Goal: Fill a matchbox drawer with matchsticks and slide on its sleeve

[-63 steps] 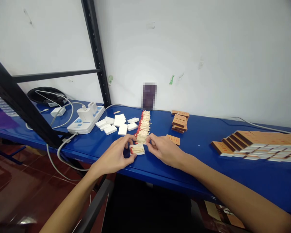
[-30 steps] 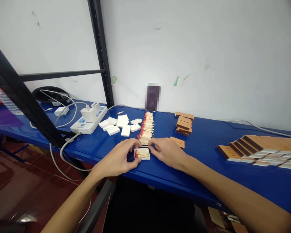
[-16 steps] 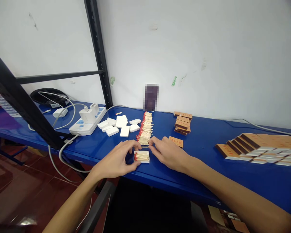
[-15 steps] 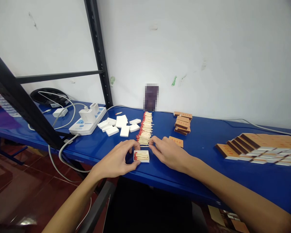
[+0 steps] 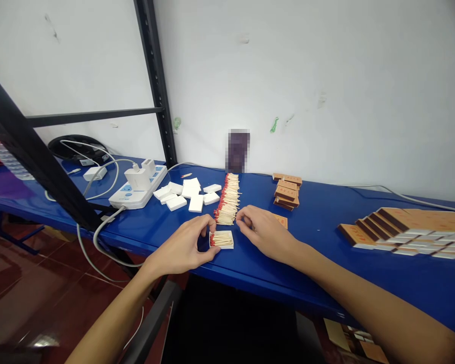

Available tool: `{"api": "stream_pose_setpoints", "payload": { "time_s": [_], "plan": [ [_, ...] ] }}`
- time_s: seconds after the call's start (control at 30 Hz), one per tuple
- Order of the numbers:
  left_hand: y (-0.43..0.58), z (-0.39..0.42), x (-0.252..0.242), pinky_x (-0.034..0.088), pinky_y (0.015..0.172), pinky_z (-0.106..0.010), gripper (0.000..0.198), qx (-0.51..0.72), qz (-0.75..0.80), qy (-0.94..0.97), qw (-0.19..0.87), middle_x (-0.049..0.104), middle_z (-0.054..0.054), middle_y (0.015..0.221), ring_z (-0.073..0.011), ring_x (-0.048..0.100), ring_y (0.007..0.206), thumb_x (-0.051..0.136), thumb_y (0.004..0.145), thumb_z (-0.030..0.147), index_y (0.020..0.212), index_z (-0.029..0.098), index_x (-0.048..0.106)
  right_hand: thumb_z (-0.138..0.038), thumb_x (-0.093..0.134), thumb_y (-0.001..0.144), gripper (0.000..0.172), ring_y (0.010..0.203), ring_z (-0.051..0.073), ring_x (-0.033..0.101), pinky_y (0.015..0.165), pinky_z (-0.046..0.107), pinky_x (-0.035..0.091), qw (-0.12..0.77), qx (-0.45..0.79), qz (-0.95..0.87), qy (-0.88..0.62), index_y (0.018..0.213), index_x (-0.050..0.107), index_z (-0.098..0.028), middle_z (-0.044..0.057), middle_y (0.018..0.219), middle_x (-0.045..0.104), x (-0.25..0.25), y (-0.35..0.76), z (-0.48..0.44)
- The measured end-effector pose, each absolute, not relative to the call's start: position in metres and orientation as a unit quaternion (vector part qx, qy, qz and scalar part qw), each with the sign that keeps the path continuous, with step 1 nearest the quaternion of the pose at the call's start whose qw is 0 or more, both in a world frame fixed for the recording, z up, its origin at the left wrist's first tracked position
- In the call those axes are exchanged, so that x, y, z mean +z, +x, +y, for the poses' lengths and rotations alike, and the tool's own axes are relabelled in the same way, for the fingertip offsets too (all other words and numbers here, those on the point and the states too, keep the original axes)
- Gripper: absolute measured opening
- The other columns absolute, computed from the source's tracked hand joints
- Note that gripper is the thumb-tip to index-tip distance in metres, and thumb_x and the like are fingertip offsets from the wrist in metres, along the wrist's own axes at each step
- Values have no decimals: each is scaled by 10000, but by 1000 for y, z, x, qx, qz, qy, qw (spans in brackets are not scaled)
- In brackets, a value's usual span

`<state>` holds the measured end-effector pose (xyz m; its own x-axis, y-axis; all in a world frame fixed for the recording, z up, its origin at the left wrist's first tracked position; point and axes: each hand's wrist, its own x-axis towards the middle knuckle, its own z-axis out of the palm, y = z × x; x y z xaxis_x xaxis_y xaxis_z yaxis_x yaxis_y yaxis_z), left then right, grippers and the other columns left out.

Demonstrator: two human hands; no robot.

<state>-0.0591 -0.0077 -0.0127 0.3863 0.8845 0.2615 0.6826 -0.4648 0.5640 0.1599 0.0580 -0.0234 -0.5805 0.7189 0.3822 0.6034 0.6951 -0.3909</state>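
My left hand (image 5: 191, 243) grips the left end of a small white tray (image 5: 230, 245) between thumb and fingers. Inside the tray lie several red-headed matches (image 5: 220, 239). My right hand (image 5: 263, 230) is beside the lower right end of a long row of matches (image 5: 228, 199), its thumb and forefinger drawn near each other; whether a match is between them is too small to tell. Under and behind the right hand an orange matchbox cover (image 5: 281, 221) is partly hidden.
Several white boxes (image 5: 189, 191) lie left of the match row. Stacked orange covers (image 5: 287, 192) stand behind my right hand, and a large matchbox stack (image 5: 420, 227) at the right. A power strip (image 5: 138, 189) with cables and a black rack post (image 5: 157, 76) are on the left.
The single match near my right fingertips, below the row, no longer shows there. My right hand has shifted slightly up and away from the tray. My left hand keeps its hold.
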Motion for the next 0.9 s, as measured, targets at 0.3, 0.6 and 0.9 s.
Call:
{"api": "stream_pose_setpoints", "payload": {
  "time_s": [0.3, 0.6, 0.9],
  "plan": [
    [-59, -9, -12, 403, 726, -269, 183, 264, 482, 817, 176, 553, 17, 867, -148, 514, 795, 623, 796, 280, 921, 213, 507, -220, 509, 922, 115, 650, 139, 509, 629, 261, 344, 205, 89, -897, -381, 858, 596, -182, -5, 693, 553, -26, 156, 61],
    [-60, -8, -13, 401, 719, -276, 174, 264, 477, 819, 178, 543, 11, 844, -155, 511, 779, 611, 799, 288, 917, 212, 507, -199, 489, 913, 124, 608, 129, 490, 579, 251, 298, 185, 102, -890, -405, 832, 582, -192, -13, 659, 548, -23, 154, 60],
    [-60, -8, -13, 412, 728, -277, 176, 264, 476, 820, 178, 558, 8, 859, -154, 515, 787, 610, 805, 296, 926, 210, 515, -202, 506, 908, 94, 611, 126, 486, 595, 244, 307, 226, 92, -904, -352, 937, 595, -197, -21, 672, 546, -26, 153, 57]
  ]
}}
